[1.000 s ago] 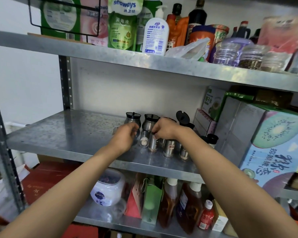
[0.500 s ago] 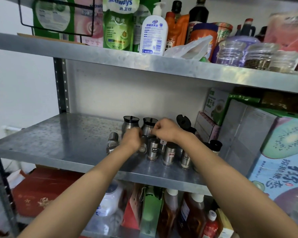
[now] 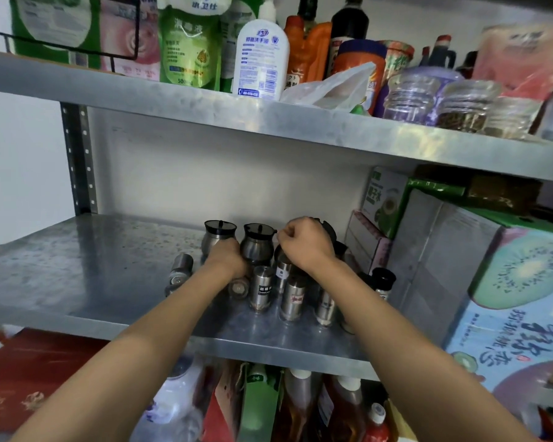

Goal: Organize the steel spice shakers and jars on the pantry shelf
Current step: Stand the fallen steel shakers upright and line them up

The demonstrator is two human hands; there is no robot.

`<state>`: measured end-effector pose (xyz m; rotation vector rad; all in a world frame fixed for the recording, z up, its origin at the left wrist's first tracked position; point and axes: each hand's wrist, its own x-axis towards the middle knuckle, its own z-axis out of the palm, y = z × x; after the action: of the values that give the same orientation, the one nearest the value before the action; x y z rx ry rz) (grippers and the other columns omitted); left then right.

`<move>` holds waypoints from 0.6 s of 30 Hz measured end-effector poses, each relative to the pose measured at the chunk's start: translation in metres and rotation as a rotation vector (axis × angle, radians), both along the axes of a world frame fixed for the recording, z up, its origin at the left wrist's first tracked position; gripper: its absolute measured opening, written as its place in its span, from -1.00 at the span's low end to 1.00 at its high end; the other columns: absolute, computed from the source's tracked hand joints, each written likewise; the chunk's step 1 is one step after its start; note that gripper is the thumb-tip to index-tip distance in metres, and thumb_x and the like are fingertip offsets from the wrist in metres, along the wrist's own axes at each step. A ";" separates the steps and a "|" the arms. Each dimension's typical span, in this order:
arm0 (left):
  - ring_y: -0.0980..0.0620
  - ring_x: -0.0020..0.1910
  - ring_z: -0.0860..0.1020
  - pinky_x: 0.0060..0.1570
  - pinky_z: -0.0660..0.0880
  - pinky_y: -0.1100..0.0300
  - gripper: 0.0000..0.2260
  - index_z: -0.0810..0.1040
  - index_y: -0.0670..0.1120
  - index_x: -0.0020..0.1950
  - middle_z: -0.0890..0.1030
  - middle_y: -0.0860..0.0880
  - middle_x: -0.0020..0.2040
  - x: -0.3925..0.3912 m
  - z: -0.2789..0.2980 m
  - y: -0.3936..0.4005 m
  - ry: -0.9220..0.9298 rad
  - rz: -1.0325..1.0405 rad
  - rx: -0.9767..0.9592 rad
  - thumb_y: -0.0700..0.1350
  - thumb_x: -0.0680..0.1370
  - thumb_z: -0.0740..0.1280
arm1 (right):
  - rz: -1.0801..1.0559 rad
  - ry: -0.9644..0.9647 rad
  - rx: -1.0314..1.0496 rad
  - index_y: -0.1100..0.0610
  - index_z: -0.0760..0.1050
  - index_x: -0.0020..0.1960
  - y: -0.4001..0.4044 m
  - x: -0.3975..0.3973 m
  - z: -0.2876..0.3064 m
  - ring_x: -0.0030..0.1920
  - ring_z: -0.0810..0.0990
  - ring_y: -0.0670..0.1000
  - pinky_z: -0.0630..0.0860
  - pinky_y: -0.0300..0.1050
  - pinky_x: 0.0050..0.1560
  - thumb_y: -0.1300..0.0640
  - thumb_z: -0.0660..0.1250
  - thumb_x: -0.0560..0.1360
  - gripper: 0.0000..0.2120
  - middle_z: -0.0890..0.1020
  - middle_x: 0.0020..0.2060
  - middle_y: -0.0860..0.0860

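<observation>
On the middle metal shelf [image 3: 87, 282] stands a cluster of steel spice containers. At the back are two round steel jars with black lids, the left jar [image 3: 219, 236] and the middle jar [image 3: 257, 244]. My left hand [image 3: 225, 261] is closed around the base of the left jar. My right hand [image 3: 307, 244] is a fist on top of a third jar, which is mostly hidden; its black flip lid [image 3: 330, 228] sticks out behind. Slim steel shakers [image 3: 261, 290] stand upright in front. One shaker [image 3: 179, 272] lies on its side to the left.
Cardboard boxes, one with a kiwi print [image 3: 508, 282], crowd the right end of the shelf. The upper shelf [image 3: 205, 106] carries bottles, pouches and glass jars. Sauce bottles [image 3: 297, 406] and a green bag stand on the shelf below. The shelf's left half is bare metal.
Both hands have moved slightly deeper and to the right within the cluster. The left hand has come off the lying shaker, which now shows to its left.
</observation>
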<state>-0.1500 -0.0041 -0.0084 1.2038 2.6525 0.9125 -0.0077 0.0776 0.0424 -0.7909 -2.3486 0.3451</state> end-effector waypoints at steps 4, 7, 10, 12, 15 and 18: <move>-0.11 -0.09 0.59 -0.17 0.47 0.18 -0.68 0.52 -0.15 -0.14 0.58 -0.11 -0.16 -0.002 0.006 -0.003 -0.070 -0.030 -0.074 0.00 0.28 0.50 | -0.018 -0.064 0.043 0.20 0.45 -0.39 0.000 0.001 0.003 -0.39 0.50 0.07 0.46 -0.14 -0.32 0.08 0.27 0.52 -0.66 0.50 -0.47 0.05; -0.09 -0.15 0.58 -0.29 0.42 0.21 -0.70 0.48 -0.08 -0.22 0.61 -0.14 -0.15 -0.004 0.011 -0.008 -0.102 -0.071 -0.073 0.01 0.21 0.50 | -0.009 -0.048 0.017 0.19 0.42 -0.40 -0.001 -0.002 0.004 -0.39 0.48 0.07 0.46 -0.13 -0.33 0.08 0.26 0.52 -0.66 0.48 -0.48 0.05; -0.06 -0.20 0.59 -0.35 0.40 0.24 -0.75 0.51 -0.09 -0.25 0.65 -0.13 -0.16 -0.007 0.016 -0.017 -0.134 -0.050 0.030 0.01 0.22 0.45 | 0.019 -0.029 -0.050 0.27 0.51 -0.32 -0.002 -0.005 0.003 -0.32 0.56 0.11 0.52 -0.09 -0.29 0.08 0.27 0.52 -0.67 0.59 -0.38 0.12; -0.04 -0.15 0.61 -0.23 0.50 0.20 -0.74 0.59 -0.13 -0.12 0.65 -0.08 -0.15 -0.007 0.016 -0.025 -0.187 -0.028 0.126 -0.07 0.25 0.46 | 0.033 -0.026 -0.085 0.26 0.54 -0.29 -0.003 -0.006 0.001 -0.31 0.57 0.08 0.51 -0.13 -0.29 0.08 0.28 0.53 -0.68 0.61 -0.36 0.10; -0.06 -0.17 0.59 -0.14 0.55 0.13 -0.72 0.55 -0.16 -0.04 0.63 -0.11 -0.14 -0.005 0.011 -0.036 -0.306 -0.074 0.237 -0.23 0.27 0.47 | 0.030 -0.017 -0.107 0.16 0.48 -0.37 -0.005 -0.008 -0.001 -0.36 0.52 0.04 0.49 -0.15 -0.30 0.06 0.29 0.53 -0.67 0.53 -0.44 0.02; -0.02 -0.18 0.53 -0.20 0.49 0.19 -0.71 0.53 -0.13 -0.02 0.58 -0.08 -0.15 -0.005 0.007 -0.048 -0.319 -0.140 0.251 -0.32 0.31 0.44 | 0.034 -0.026 -0.113 0.11 0.40 -0.44 -0.010 -0.011 -0.001 -0.37 0.52 0.05 0.56 -0.06 -0.25 0.05 0.29 0.52 -0.63 0.50 -0.47 0.00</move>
<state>-0.1549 -0.0517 -0.0015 1.1577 2.2278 1.3174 -0.0183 0.0677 0.0417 -0.8132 -2.3864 0.4886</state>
